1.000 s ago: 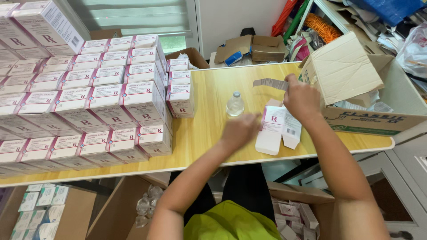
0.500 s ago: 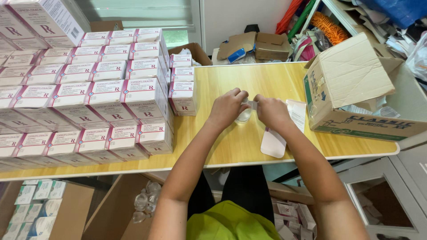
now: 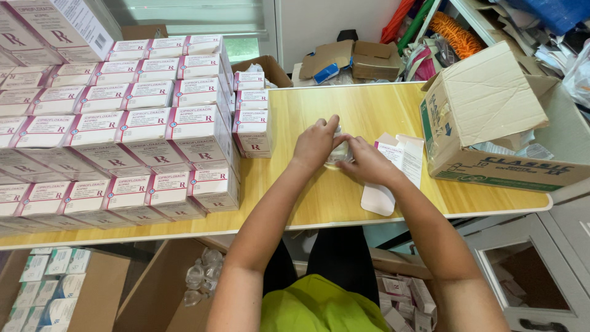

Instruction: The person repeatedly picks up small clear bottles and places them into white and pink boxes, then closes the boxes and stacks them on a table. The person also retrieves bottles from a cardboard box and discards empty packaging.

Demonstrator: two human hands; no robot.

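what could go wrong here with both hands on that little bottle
1. The left hand and right hand cover most of the clear bottle; if the grip slips, it could roll across the smooth table.
2. The flat white carton lies close under the right wrist, so a forearm sweep might push it off the near edge.
3. The stacked boxes stand close to the left hand; a nudge may topple one.

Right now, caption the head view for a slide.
Both hands hold a small clear bottle over a yellow table, boxes stacked alongside.

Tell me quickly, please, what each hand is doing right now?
Left hand: closed around the small clear bottle.
Right hand: closed on the same bottle from the other side.
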